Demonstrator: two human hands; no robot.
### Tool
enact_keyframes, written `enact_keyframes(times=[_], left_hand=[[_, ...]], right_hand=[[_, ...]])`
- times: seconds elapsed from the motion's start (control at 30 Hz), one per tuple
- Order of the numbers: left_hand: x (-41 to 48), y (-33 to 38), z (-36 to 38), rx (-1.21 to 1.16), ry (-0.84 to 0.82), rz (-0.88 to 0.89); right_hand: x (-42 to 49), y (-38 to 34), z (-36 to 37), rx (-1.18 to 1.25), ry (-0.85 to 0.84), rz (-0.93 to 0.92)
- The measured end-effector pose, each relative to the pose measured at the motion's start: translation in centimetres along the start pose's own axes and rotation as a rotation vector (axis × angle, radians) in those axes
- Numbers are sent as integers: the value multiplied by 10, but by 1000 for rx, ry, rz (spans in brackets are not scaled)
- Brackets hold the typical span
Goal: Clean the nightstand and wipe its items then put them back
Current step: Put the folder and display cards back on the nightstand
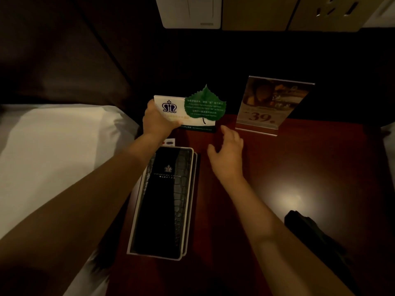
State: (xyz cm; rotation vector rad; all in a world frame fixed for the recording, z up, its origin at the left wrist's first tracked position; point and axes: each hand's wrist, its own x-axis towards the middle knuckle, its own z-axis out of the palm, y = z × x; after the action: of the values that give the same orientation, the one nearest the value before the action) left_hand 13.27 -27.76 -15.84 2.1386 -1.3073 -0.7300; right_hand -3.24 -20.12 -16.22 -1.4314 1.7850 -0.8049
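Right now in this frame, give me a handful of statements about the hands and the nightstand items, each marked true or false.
1. The left hand grips the white card with the green leaf. True.
2. The right hand holds the dark cloth. False: it is open and empty over the nightstand; the cloth lies apart, at the near right.
3. The acrylic sign showing 39 stands upright at the back right. True.
4. The black hotel folder stands on edge. False: it lies flat along the left side.
5. The folder lies under the right forearm. False: it lies between the two forearms.
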Motion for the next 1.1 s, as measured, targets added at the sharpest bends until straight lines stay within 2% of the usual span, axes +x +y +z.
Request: enact_keyframes(times=[0.1, 0.33, 0.43, 0.47, 0.53, 0.6, 0.7, 0.8, 0.97, 1.1], left_hand=[[-1, 1, 0, 11, -11, -4], [-4, 6, -4, -12, -44, -37], [-11, 13, -15, -61, -29, -88], [-19, 17, -20, -72, 47, -67], [-45, 36, -27, -164, 168, 96], [-69, 65, -21, -276, 72, 262], [-78, 107, 1, -271, -180, 399], [-73, 129, 17, -202, -292, 488], [-71, 124, 36, -63, -238, 599], [-70, 113, 42, -52, -258, 577]], right_hand=[[8, -7, 7, 50, -98, 11], [13, -7, 8, 30, -147, 7], [7, -1, -5, 81, -40, 55], [3, 4, -12, 66, 61, 72], [-5, 14, -30, -18, 271, 106], [-6, 26, -47, -127, 347, 146], [0, 38, -59, -323, 219, 192], [2, 48, -60, -463, 113, 188], [1, 57, -59, -530, 91, 165], [0, 60, -59, -516, 96, 147]])
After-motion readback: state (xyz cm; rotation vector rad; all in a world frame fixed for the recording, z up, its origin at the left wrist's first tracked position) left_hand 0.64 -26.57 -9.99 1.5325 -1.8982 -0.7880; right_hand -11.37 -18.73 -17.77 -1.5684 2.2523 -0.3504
